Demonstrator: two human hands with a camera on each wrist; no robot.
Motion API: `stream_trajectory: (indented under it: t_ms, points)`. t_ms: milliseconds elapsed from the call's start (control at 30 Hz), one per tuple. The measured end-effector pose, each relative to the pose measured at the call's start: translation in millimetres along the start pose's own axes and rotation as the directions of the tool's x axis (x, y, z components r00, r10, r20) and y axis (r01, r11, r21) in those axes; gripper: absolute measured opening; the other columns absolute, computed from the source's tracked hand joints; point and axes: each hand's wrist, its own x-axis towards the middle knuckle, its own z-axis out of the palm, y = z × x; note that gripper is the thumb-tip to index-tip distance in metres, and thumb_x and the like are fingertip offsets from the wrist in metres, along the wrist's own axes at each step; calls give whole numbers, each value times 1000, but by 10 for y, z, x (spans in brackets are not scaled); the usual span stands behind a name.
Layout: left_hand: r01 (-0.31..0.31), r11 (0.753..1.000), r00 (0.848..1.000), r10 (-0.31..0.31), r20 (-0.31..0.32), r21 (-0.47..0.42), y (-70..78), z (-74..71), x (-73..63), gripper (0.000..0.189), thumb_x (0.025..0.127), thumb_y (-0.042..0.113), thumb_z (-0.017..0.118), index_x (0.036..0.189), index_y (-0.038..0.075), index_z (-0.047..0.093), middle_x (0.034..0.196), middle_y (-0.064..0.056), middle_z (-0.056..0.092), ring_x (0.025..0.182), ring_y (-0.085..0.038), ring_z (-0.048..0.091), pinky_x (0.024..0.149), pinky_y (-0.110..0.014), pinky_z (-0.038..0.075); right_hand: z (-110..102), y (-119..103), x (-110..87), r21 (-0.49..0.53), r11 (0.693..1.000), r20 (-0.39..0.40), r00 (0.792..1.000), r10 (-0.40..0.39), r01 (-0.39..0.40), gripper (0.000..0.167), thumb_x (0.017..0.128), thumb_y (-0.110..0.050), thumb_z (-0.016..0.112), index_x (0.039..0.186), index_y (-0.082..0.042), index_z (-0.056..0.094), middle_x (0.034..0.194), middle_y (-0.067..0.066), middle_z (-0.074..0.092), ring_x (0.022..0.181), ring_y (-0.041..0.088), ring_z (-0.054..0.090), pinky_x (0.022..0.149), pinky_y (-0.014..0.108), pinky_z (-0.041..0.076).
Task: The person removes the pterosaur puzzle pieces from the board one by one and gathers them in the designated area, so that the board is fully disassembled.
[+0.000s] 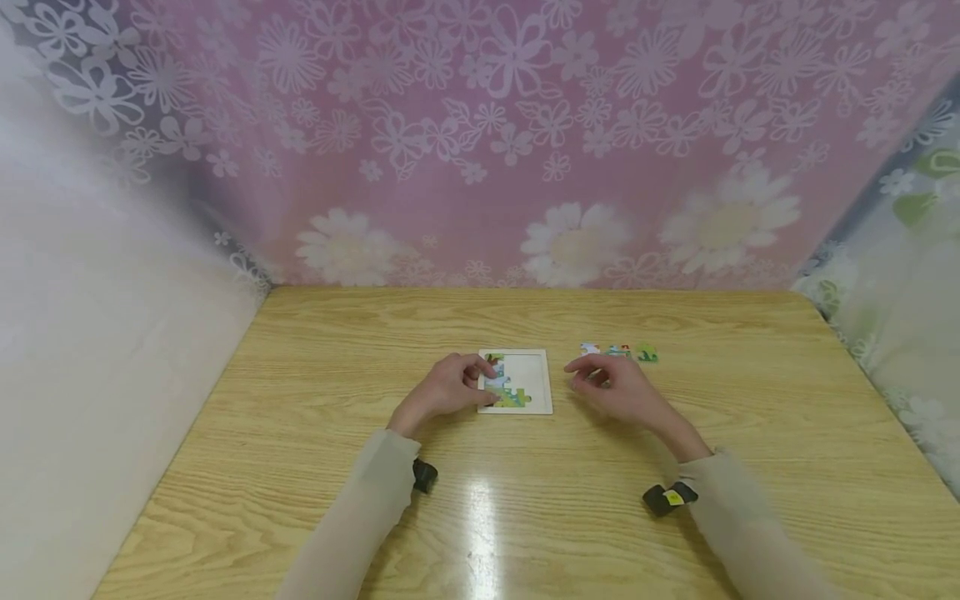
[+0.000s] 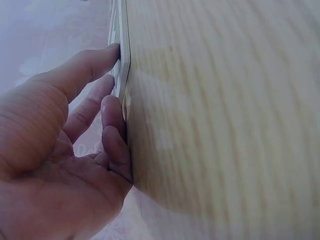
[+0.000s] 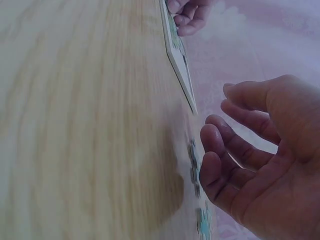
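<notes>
A white square puzzle tray (image 1: 535,375) lies on the table, with joined jigsaw pieces (image 1: 513,398) along its left side and bottom. My left hand (image 1: 450,385) rests at the tray's left edge. Its thumb (image 2: 102,62) and a fingertip touch the top of the tray, while other fingers bend beside the edge on the table. To the right of the tray, my right hand (image 1: 618,390) hovers low with loosely bent fingers and nothing between thumb and fingers. Loose puzzle pieces lie just beyond it: a pale one (image 1: 590,347), a blue-and-red one (image 1: 619,350) and a green one (image 1: 647,353).
The wood-grain table (image 1: 337,350) reaches back to a pink flowered curtain (image 1: 450,167). A pale wall-like sheet (image 1: 112,333) stands on the left, and a flowered curtain hangs on the right. Each wrist wears a black strap (image 1: 425,476).
</notes>
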Motion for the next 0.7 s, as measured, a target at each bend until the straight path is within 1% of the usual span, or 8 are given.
stream_trajectory:
  t_ms: [133, 267, 367, 567, 700]
  points:
    - [-6, 1000, 1000, 6, 4, 8, 7, 2, 8, 27, 89, 20, 82, 112, 12, 70, 85, -2, 53, 75, -16, 46, 77, -33, 39, 80, -42, 42, -7, 1000, 6, 1000, -20, 20, 20, 97, -14, 69, 115, -7, 74, 98, 5, 73, 83, 14, 65, 72, 27, 52]
    - [-17, 1000, 1000, 17, 14, 13, -5, 10, 28, 26, 90, 19, 81, 112, 11, 69, 84, -1, 51, 74, -15, 45, 76, -32, 39, 140, -112, 67, -5, 999, 12, 999, -34, 34, 20, 96, -16, 69, 114, -8, 74, 96, 5, 73, 83, 15, 67, 72, 29, 53]
    - [-23, 1000, 1000, 23, 16, 16, -17, 13, 38, 26, 90, 19, 81, 111, 10, 69, 85, -1, 50, 73, -15, 45, 75, -31, 38, 185, -155, 92, 4, 999, 27, 999, -41, 41, 21, 96, -17, 70, 114, -8, 75, 96, 6, 73, 85, 15, 68, 74, 31, 54]
    - [-41, 999, 999, 40, 13, 28, -20, 10, 39, 22, 90, 19, 81, 107, 11, 71, 77, -1, 51, 69, -15, 44, 71, -30, 38, 266, -221, 159, -9, 999, 47, 998, -32, 33, 18, 96, -20, 71, 112, -13, 75, 96, 2, 73, 86, 15, 67, 78, 34, 54]
    - [-42, 998, 999, 42, 3, 40, -25, 11, 45, 21, 89, 20, 81, 106, 11, 72, 75, 0, 53, 69, -14, 44, 72, -29, 38, 307, -248, 206, -7, 1000, 64, 998, -26, 27, 17, 97, -21, 70, 111, -15, 75, 97, 1, 72, 88, 15, 66, 79, 34, 53]
